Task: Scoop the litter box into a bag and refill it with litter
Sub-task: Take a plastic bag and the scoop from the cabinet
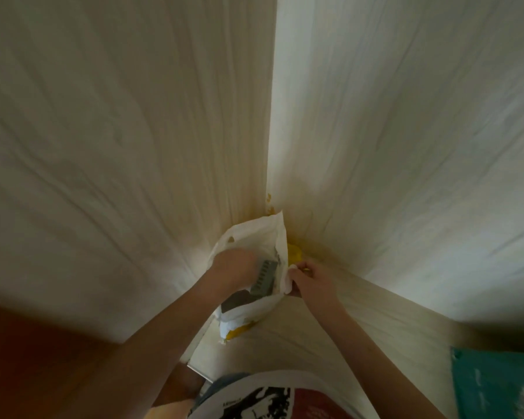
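Head view, looking steeply down into a corner of pale wood-grain panels that fill most of the frame. At centre, slightly below the middle, I see a white plastic bag [256, 237] with yellow print, its mouth held open. The left hand [233, 267] is at the bag's left rim, blurred; its fingers seem curled, and a grey slotted litter scoop [262, 278] sits just under it inside the bag's mouth, though I cannot tell for sure whether the hand grips the scoop, the bag, or both. The right hand [310, 281] is on the right side of the bag, thumb and fingers pinching a fold of the white plastic at the rim. The two hands are apart, one on each side of the opening. A yellow patch [294, 252] shows just behind the bag's right edge; too small to identify. At lower right of the frame lies a teal bag [496, 385], partly cut off. At bottom centre I see the person's white printed shirt [254, 400]. Reddish-brown floor [28, 358] shows at lower left.
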`<control>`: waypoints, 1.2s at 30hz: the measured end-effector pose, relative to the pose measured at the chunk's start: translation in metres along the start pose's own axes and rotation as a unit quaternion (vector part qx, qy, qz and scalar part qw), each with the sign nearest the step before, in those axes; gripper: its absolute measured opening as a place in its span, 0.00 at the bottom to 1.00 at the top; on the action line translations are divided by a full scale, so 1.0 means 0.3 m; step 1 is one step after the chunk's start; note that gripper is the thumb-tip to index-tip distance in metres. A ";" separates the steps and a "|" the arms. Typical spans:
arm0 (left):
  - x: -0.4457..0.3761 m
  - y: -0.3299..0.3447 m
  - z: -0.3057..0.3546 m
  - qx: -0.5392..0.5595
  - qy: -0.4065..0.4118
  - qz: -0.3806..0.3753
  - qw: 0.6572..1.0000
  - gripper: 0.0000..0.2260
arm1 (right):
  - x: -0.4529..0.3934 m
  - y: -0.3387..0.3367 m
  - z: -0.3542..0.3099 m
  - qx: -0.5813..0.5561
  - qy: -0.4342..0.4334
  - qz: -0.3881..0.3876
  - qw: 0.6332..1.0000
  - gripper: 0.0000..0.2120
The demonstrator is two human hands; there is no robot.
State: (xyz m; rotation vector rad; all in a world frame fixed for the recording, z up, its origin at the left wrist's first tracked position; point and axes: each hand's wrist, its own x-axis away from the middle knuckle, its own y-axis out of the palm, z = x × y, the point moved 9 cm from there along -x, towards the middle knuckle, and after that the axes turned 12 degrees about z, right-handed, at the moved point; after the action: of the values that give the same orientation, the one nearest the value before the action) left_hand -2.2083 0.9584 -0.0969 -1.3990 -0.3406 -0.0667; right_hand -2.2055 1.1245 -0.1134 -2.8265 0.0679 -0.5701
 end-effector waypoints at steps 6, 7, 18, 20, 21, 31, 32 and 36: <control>0.131 -0.053 -0.102 0.113 -0.068 0.033 0.991 0.11 | 0.019 -0.007 -0.003 -0.010 -0.012 0.006 1.000 0.04; 0.156 -0.060 -0.111 0.136 -0.075 0.028 0.988 0.09 | 0.025 -0.010 -0.007 -0.015 -0.018 0.008 1.000 0.02; 0.354 -0.078 -0.165 0.270 -0.074 0.155 0.948 0.18 | 0.138 0.014 -0.134 0.062 -0.177 -0.026 0.982 0.16; 0.372 -0.079 -0.131 0.288 -0.054 0.192 0.937 0.17 | 0.164 0.040 -0.130 0.030 -0.149 -0.067 0.986 0.17; 0.376 -0.079 -0.108 0.293 -0.042 0.207 0.933 0.17 | 0.175 0.053 -0.130 0.025 -0.139 -0.078 0.987 0.16; 0.310 -0.122 0.158 0.383 0.101 0.210 0.894 0.12 | 0.172 0.028 -0.186 -0.049 -0.143 -0.033 0.988 0.12; 0.305 -0.121 0.191 0.367 0.133 0.197 0.899 0.12 | 0.158 -0.002 -0.184 -0.055 -0.138 -0.006 0.989 0.12; 0.287 -0.059 0.341 0.256 0.260 0.178 0.914 0.16 | 0.079 -0.148 -0.148 -0.035 -0.132 0.104 0.985 0.14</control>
State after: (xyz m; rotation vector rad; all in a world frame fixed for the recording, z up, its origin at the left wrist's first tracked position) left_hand -2.1508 1.0679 -0.0429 -0.8561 0.3292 -0.0432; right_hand -2.2012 1.1545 -0.0534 -2.8865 0.3338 -0.1471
